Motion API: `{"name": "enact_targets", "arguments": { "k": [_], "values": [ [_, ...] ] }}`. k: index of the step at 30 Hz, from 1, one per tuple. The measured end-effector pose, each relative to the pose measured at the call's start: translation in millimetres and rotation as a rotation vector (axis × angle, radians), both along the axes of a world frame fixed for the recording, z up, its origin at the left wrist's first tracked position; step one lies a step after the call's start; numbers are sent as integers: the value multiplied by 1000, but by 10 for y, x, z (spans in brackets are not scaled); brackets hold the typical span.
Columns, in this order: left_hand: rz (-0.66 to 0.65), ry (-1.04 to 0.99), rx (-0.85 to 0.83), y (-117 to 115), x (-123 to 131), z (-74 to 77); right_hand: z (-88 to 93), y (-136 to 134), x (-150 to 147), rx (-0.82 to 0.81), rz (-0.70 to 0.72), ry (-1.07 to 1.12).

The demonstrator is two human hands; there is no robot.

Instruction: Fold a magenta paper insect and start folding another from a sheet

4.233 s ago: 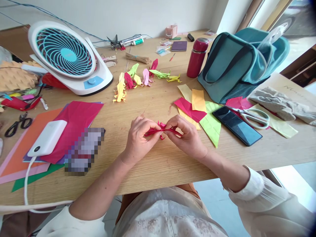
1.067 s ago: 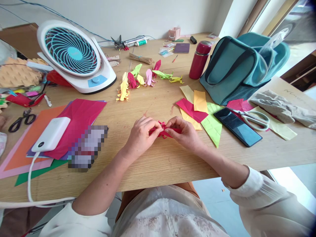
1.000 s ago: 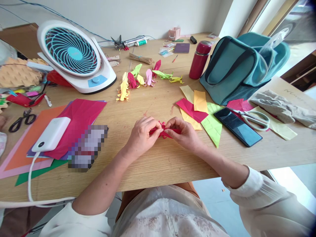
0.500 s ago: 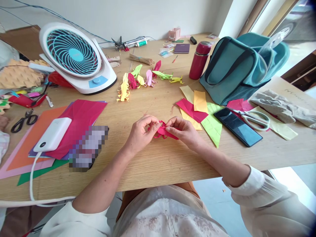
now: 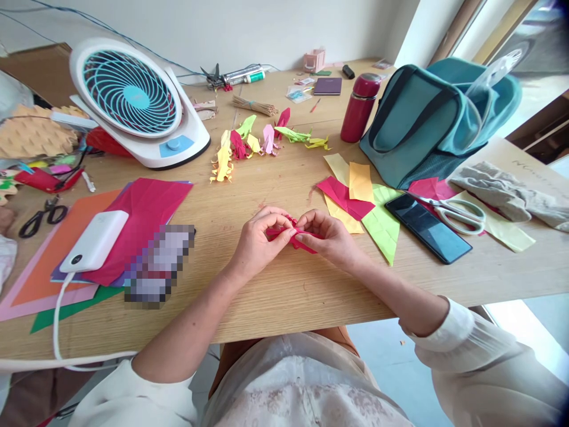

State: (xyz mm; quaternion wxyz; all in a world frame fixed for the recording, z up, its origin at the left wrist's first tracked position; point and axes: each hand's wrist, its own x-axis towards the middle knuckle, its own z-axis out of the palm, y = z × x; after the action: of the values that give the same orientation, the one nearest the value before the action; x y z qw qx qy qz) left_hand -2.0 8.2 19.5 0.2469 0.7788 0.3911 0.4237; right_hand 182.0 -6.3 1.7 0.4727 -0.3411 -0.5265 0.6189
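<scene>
Tabletop [image 5: 262, 314], red paper [image 5: 300, 242] between both hands [image 5: 258, 240] [image 5: 334, 238]

The location is an indoor craft workspace, indicated by a wooden tabletop [image 5: 271, 302] carrying coloured paper sheets [image 5: 153, 201], folded paper figures [image 5: 239, 145], 2 pairs of scissors [image 5: 443, 207] and a fan [image 5: 136, 98].

White wall [image 5: 249, 29] behind wood-grain table [image 5: 284, 308]; pale floor [image 5: 384, 362] below; bright window [image 5: 540, 44] at right.
</scene>
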Motion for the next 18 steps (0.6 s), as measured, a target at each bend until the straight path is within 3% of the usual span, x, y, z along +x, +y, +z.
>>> {"name": "enact_targets", "arguments": {
  "k": [10, 18],
  "values": [
    [-35, -6, 16, 8, -10, -1, -105, 13, 8, 83, -32, -39],
    [-74, 12, 90, 40, -38, -30, -91, 13, 28, 77, -21, -57]
  ]
}}
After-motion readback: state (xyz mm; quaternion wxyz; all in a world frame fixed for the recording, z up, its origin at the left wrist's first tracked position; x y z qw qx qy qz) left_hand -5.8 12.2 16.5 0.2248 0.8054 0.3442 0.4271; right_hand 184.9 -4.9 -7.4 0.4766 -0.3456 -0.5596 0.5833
